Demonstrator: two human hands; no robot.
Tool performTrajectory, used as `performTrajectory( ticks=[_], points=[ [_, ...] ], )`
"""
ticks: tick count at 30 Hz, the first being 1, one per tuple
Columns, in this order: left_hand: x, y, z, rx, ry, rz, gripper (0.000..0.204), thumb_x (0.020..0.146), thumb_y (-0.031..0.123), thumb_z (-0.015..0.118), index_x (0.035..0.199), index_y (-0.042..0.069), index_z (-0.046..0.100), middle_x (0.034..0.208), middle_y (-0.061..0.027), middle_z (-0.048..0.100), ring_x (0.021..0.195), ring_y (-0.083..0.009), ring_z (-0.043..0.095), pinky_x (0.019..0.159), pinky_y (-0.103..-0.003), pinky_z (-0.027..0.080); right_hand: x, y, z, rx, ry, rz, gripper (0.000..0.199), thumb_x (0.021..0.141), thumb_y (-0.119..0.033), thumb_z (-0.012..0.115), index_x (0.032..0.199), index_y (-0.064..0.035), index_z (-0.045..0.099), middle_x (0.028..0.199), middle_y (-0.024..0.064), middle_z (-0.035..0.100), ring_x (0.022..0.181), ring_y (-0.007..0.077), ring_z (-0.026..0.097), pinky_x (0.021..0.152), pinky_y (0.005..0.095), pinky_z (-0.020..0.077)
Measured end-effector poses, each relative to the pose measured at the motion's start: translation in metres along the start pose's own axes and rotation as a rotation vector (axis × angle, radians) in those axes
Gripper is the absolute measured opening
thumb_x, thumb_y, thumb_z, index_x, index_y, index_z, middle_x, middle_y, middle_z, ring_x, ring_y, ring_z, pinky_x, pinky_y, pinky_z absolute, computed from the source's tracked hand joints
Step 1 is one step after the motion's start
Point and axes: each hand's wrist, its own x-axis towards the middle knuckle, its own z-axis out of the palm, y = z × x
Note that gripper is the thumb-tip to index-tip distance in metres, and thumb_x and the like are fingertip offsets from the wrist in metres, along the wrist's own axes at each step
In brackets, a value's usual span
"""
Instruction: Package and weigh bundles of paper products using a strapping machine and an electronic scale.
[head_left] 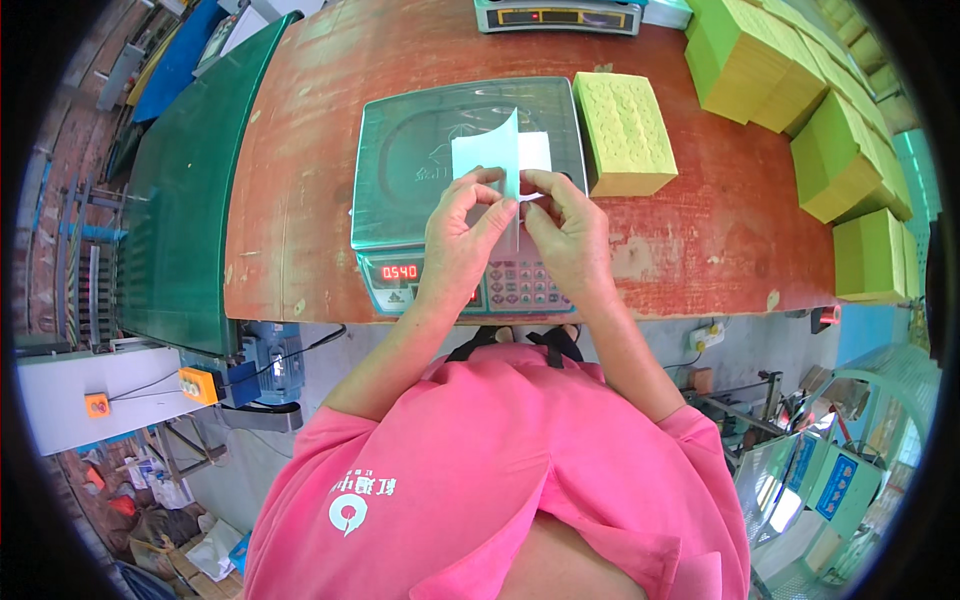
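My left hand (463, 228) and my right hand (570, 232) meet above a digital weighing scale (395, 180). Between their fingertips they pinch thin white paper (483, 152), partly bent upright along the middle. Whether it is one sheet or several I cannot tell. The scale has a broad flat greenish pan, a lit red display and a keypad, which my right wrist partly covers. A yellow block of stacked paper (628, 125), with rows of curved cut marks on top, stands just right of the pan.
More yellow paper blocks (755, 65) line the far right of the worn red table (310, 130). Another scale (558, 16) sits at the back. Along the left runs a dark green belt or board (185, 200), with an orange socket box (198, 386) below it.
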Motion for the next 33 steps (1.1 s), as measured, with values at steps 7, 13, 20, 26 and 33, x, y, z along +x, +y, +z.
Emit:
performTrajectory(
  ticks=[7, 13, 20, 26, 33],
  points=[
    [0.0015, 0.0007, 0.0008, -0.033, 0.005, -0.010, 0.017, 0.091, 0.020, 0.067, 0.087, 0.004, 0.061, 0.131, -0.0097, 0.054, 0.115, -0.0158, 0.050, 0.095, -0.032, 0.040, -0.0011, -0.0011, 0.0017, -0.002, -0.012, -0.027, 0.030, 0.085, 0.004, 0.059, 0.115, -0.0008, 0.061, 0.103, 0.0102, 0.068, 0.083, 0.0138, 0.065, 0.074, 0.0282, 0.0522],
    [0.0019, -0.0007, -0.0003, -0.048, -0.003, -0.021, 0.016, 0.091, 0.020, 0.067, 0.087, 0.005, 0.061, 0.132, -0.0102, 0.053, 0.116, -0.0157, 0.049, 0.096, -0.032, 0.040, -0.0003, 0.0018, 0.0024, 0.005, -0.005, -0.046, 0.030, 0.085, 0.004, 0.059, 0.114, -0.0010, 0.061, 0.100, 0.0102, 0.069, 0.082, 0.0141, 0.066, 0.074, 0.0283, 0.0524],
    [0.0005, 0.0016, 0.0001, -0.108, 0.002, -0.044, 0.015, 0.091, 0.019, 0.066, 0.087, 0.005, 0.062, 0.133, -0.0109, 0.051, 0.118, -0.0164, 0.049, 0.097, -0.032, 0.040, 0.0001, 0.0008, 0.0008, 0.081, -0.027, 0.011, 0.029, 0.085, 0.004, 0.059, 0.114, 0.0004, 0.061, 0.100, 0.0094, 0.068, 0.084, 0.0123, 0.065, 0.075, 0.0273, 0.0521],
    [0.0006, 0.0016, 0.0002, -0.095, 0.001, -0.023, 0.016, 0.091, 0.020, 0.066, 0.087, 0.005, 0.062, 0.133, -0.0112, 0.051, 0.120, -0.0170, 0.048, 0.098, -0.033, 0.039, 0.0006, -0.0012, -0.0007, 0.093, -0.038, 0.044, 0.029, 0.086, 0.003, 0.059, 0.114, 0.0010, 0.061, 0.100, 0.0092, 0.068, 0.085, 0.0122, 0.064, 0.077, 0.0272, 0.0520],
    [0.0011, -0.0007, -0.0002, -0.070, 0.001, -0.014, 0.016, 0.091, 0.020, 0.066, 0.087, 0.005, 0.062, 0.134, -0.0120, 0.051, 0.121, -0.0177, 0.048, 0.099, -0.033, 0.039, 0.0012, -0.0001, -0.0018, 0.117, -0.048, 0.067, 0.029, 0.086, 0.003, 0.059, 0.115, 0.0011, 0.061, 0.101, 0.0096, 0.068, 0.086, 0.0126, 0.065, 0.077, 0.0274, 0.0524]
  ],
)
